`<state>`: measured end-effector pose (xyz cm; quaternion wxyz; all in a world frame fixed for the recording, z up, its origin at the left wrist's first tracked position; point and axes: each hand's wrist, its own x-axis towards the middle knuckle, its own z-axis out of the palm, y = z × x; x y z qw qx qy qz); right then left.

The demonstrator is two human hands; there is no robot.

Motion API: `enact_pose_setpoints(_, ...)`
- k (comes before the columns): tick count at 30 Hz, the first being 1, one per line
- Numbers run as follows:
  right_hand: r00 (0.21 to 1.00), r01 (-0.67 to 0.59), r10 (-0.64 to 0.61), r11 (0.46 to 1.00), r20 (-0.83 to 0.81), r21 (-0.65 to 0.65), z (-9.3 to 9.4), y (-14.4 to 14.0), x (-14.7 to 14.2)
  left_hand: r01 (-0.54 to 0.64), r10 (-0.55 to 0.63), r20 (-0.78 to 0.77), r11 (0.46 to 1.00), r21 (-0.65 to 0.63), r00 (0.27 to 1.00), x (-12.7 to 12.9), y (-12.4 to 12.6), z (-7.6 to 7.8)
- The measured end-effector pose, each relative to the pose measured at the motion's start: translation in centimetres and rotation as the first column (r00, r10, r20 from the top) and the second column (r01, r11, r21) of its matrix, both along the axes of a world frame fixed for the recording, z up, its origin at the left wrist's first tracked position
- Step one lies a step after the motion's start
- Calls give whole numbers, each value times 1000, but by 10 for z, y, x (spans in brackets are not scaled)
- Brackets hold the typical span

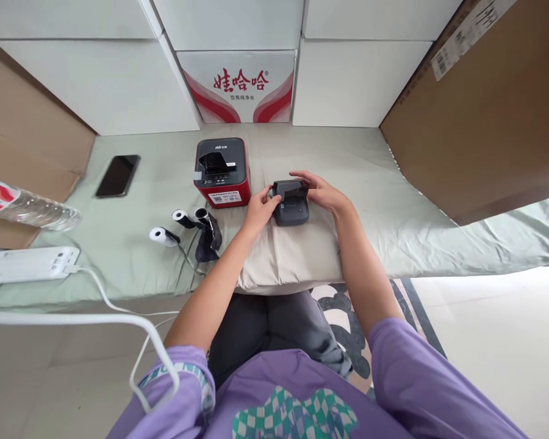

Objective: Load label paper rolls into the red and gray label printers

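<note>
A small dark-grey printer rests on the cloth-covered surface, with a glossy black flap near its back. My left hand grips its left side, the thumb lying on the top edge. Around its right back corner curves my right hand, fingers behind the flap and thumb at the side. Just left of my hands stands a red and black receipt printer with its own dark flap. Closer to me lie several paper rolls, partly in black wrapping.
At the left are a phone, a water bottle and a white power bank with a cable. White cartons line the back. Large brown boxes flank both sides. The surface's front edge is before my lap.
</note>
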<state>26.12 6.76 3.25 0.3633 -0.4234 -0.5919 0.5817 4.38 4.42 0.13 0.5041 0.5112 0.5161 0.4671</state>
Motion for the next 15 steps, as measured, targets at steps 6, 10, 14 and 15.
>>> enact_pose_setpoints(6, 982, 188, -188, 982, 1, 11, -8, -1, -9, -76, 119, -164, 967, 242, 979, 4, -25, 11)
enact_pose_setpoints(10, 949, 313, -314, 949, -27, -32, -10, 4, -14, -188, 289, -214, 899, 397, 933, -23, -58, 57)
enact_pose_setpoints(14, 935, 351, -352, 936, -36, -39, -10, 6, -15, -341, 479, -251, 830, 440, 841, -95, -43, 111)
enact_pose_setpoints(15, 932, 358, -359, 933, -41, -38, -10, 6, -15, -323, 447, -296, 865, 385, 844, -114, -29, 117)
